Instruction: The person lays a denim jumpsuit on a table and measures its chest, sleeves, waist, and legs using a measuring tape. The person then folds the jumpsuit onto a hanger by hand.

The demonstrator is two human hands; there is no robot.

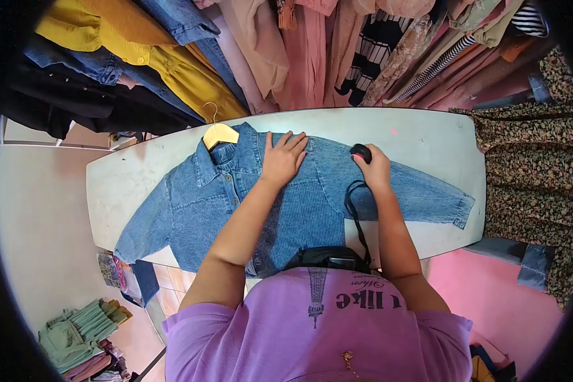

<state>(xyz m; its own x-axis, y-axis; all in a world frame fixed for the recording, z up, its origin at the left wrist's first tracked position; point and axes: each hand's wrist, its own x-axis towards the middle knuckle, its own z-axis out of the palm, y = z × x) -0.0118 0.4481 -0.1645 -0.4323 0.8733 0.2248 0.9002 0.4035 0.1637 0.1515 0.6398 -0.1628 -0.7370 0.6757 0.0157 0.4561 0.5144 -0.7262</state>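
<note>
A blue denim jacket (274,207) lies spread out on a white table (420,137), its collar toward the far edge and one sleeve stretched to the right. A light wooden hanger (220,135) with a metal hook sits in its neck opening. My left hand (284,158) rests flat on the upper chest near the shoulder, fingers spread. In my right hand (374,170) is a small rounded black object (361,153), gripped over the top of the right sleeve; its exact kind is unclear. A black strap (355,216) hangs from near that hand down to a black waist bag (328,256).
Hanging clothes line the far side, among them a yellow garment (191,73) and pink ones (305,57). A dark floral dress (528,184) hangs at the table's right end. Folded clothes (76,337) are stacked at lower left, beside a pale wall (41,210).
</note>
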